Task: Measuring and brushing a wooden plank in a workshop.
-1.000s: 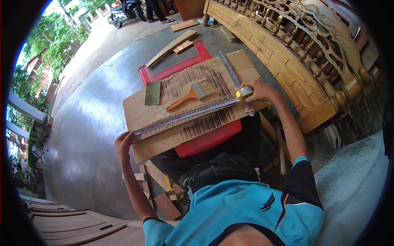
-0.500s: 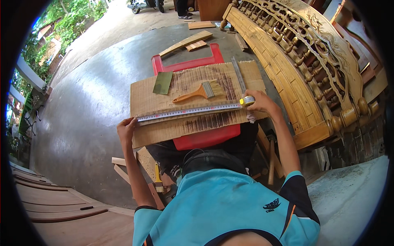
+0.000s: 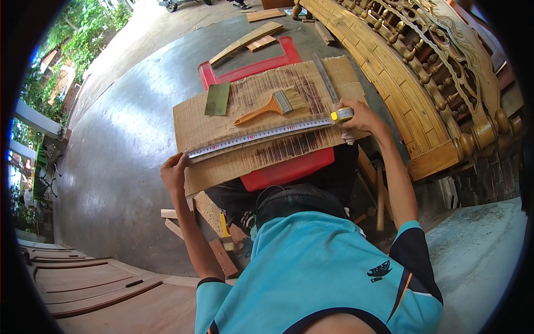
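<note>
Tape measure: yellow-and-silver case [image 3: 342, 115] at 3 o'clock on the cardboard [image 3: 189, 119], with the blade [image 3: 258, 135] pulled out and running over toward 8 o'clock
Inside the case: it's the closest thing to a container here, but the inside is hidden, so can't tell how much blade is left in there
Left hand [image 3: 174, 170]: 8 o'clock, fingers pinched on the far end of the blade, right by the cardboard's edge
Right hand [image 3: 360, 118]: 3 o'clock, fingers clamped around the case
Cardboard: lying over a red plastic stand [image 3: 292, 170] that pokes out at 6 and 11 o'clock
On the cardboard: orange-handled brush [image 3: 270, 108] near 12, green sheet [image 3: 217, 99] at 10, metal ruler [image 3: 326, 80] at 2
On the floor: yellow-handled brush [image 3: 224, 224] at 7, hammer [image 3: 380, 195] around 4
What's different: vs half a second ago the view's tipped a bit, so cardboard and blade slope up more toward 2 o'clock, and the motorbike [image 3: 173, 5] up at 11 is mostly cut off; both grips look the same
</note>
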Demonstrator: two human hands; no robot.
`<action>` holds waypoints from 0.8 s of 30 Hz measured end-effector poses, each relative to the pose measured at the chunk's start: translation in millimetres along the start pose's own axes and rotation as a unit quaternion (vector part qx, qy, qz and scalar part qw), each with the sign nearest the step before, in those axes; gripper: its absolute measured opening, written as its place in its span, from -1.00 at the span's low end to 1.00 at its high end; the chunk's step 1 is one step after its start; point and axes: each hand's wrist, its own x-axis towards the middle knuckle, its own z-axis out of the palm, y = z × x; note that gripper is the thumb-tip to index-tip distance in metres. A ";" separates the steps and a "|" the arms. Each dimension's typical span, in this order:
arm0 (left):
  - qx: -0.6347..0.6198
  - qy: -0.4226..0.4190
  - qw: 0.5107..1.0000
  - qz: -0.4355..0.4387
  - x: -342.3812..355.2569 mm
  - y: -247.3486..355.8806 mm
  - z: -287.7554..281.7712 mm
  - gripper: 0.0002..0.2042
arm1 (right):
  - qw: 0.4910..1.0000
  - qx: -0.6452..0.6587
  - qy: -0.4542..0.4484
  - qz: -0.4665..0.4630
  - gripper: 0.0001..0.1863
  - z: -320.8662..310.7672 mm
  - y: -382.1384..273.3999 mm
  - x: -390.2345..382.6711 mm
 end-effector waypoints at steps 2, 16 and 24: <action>-0.009 -0.005 1.000 0.005 -1.7 -0.5 0.6 -0.69 | 1.000 -0.001 0.006 -0.008 -0.51 0.3 1.7 0.3; 0.065 -0.045 0.988 0.131 0.8 -5.2 -3.0 -0.80 | 0.998 -0.013 0.030 -0.045 -0.48 8.3 8.3 -1.3; 0.090 -0.071 0.982 0.148 10.4 -8.6 -6.7 -0.87 | 0.999 -0.040 -0.014 -0.005 -0.53 -0.5 -6.9 -14.2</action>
